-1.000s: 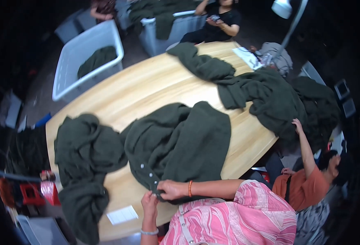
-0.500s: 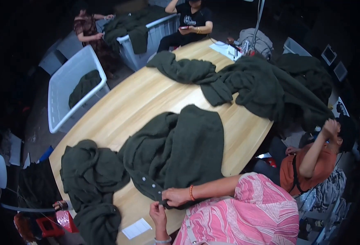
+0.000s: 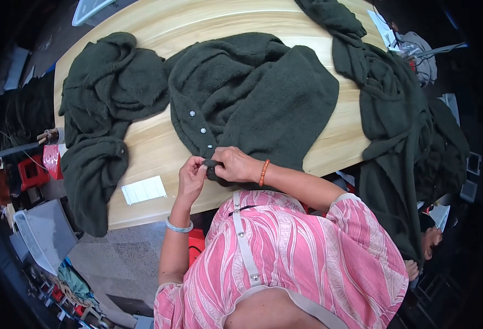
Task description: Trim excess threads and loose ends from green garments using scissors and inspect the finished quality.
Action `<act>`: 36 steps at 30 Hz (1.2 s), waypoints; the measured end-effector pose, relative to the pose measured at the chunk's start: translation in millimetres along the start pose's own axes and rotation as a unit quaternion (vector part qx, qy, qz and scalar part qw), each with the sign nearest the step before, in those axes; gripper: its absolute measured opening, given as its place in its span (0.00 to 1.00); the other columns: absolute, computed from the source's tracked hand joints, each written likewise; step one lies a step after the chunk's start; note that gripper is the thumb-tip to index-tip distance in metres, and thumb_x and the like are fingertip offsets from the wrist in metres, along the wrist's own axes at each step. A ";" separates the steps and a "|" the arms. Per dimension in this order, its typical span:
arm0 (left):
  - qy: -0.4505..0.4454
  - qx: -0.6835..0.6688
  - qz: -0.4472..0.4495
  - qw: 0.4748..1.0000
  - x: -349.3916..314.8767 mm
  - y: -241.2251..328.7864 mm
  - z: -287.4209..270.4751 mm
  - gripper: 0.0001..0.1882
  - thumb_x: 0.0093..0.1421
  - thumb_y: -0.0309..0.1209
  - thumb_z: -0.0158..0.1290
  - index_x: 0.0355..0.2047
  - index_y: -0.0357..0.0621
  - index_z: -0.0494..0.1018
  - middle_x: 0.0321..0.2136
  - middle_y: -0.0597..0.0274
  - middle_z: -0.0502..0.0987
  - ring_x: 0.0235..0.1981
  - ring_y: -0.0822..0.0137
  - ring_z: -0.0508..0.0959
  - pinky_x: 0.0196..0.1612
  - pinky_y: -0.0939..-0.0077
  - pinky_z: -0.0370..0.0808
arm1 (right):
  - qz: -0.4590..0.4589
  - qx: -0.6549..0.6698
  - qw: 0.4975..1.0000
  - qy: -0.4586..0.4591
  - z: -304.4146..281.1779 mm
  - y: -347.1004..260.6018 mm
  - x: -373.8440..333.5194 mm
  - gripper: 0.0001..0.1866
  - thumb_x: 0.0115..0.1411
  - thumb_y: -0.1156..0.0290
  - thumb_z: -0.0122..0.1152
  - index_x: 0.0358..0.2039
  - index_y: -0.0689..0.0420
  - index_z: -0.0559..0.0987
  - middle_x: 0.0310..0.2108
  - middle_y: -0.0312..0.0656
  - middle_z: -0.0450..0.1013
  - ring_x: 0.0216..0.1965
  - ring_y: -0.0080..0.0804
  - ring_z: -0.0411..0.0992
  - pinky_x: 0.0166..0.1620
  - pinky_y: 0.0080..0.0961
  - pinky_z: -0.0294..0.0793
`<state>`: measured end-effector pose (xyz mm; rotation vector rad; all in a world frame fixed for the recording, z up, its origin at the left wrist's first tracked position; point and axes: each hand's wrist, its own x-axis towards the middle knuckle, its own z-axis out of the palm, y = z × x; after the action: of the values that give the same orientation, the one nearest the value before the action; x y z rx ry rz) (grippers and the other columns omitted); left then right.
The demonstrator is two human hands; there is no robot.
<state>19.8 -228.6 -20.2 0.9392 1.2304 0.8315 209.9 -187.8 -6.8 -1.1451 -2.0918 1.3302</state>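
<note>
A dark green fuzzy knit cardigan point(image 3: 263, 98) lies bunched in front of me. Shiny pale buttons point(image 3: 203, 130) run down its front band toward my hands. My left hand point(image 3: 191, 178) pinches the end of that band between thumb and fingers. Beside it, touching the same edge, my right hand point(image 3: 235, 164) is closed on the cloth with its knuckles up. Whether a button sits between the fingertips is hidden.
Another dark green garment point(image 3: 112, 88) is heaped to the left, hanging over the table edge. More green knitwear point(image 3: 389, 98) covers the right side. A white paper slip point(image 3: 144, 190) lies on the wooden table point(image 3: 154, 131). A grey bin point(image 3: 44, 233) stands at lower left.
My view has tipped down toward my lap, so the people and bins at the far side have mostly left the picture. Both hands stay on the cardigan's button band.
</note>
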 end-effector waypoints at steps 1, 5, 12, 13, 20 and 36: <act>0.004 0.004 0.002 1.000 -2.4 0.1 1.1 0.05 0.63 0.21 0.49 0.39 0.37 0.70 0.29 0.69 0.73 0.27 0.81 0.71 0.32 0.86 0.71 | 0.003 0.002 1.000 -0.003 -1.5 1.7 0.2 0.10 0.50 0.72 0.54 0.28 0.67 0.77 0.29 0.55 0.73 0.34 0.54 0.73 0.39 0.42 0.73; 0.018 0.004 0.004 1.000 -9.9 4.7 0.3 0.05 0.63 0.22 0.49 0.39 0.38 0.70 0.30 0.70 0.73 0.28 0.81 0.71 0.32 0.86 0.71 | 0.058 0.116 0.991 -0.042 -8.8 1.9 -0.2 0.12 0.51 0.70 0.57 0.29 0.67 0.78 0.25 0.50 0.74 0.28 0.37 0.74 0.35 0.32 0.72; 0.079 0.018 0.004 0.997 -16.2 4.0 -1.4 0.05 0.61 0.21 0.54 0.37 0.39 0.71 0.29 0.71 0.72 0.26 0.83 0.70 0.30 0.88 0.68 | 0.157 0.312 0.931 -0.106 -2.0 7.4 0.1 0.10 0.57 0.70 0.59 0.27 0.65 0.80 0.19 0.33 0.73 0.21 0.15 0.69 0.25 0.18 0.68; 0.120 0.053 0.016 0.991 -18.2 4.3 0.2 0.05 0.60 0.21 0.55 0.36 0.38 0.71 0.28 0.71 0.72 0.25 0.83 0.69 0.29 0.89 0.67 | 0.156 0.312 0.931 -0.106 -1.8 5.9 0.7 0.10 0.57 0.70 0.59 0.27 0.65 0.80 0.19 0.33 0.73 0.21 0.15 0.69 0.25 0.18 0.68; 0.166 0.244 0.100 0.950 -41.4 24.1 27.1 0.06 0.58 0.22 0.58 0.34 0.37 0.73 0.26 0.66 0.75 0.23 0.82 0.71 0.27 0.87 0.69 | 0.160 0.347 0.921 -0.069 5.2 9.5 -2.6 0.10 0.56 0.69 0.60 0.29 0.65 0.79 0.19 0.34 0.74 0.21 0.16 0.70 0.25 0.18 0.70; 0.178 0.158 0.108 0.965 -28.5 25.7 39.6 0.06 0.56 0.18 0.56 0.35 0.36 0.72 0.28 0.62 0.74 0.26 0.75 0.74 0.30 0.82 0.72 | 0.042 0.141 0.989 -0.013 -16.2 -5.2 -4.4 0.16 0.51 0.67 0.61 0.35 0.68 0.77 0.29 0.54 0.75 0.30 0.42 0.76 0.35 0.33 0.73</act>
<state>54.1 -249.5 17.6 1.2346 1.6249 1.0264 221.7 -183.6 5.6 -1.1069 -1.8143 1.6264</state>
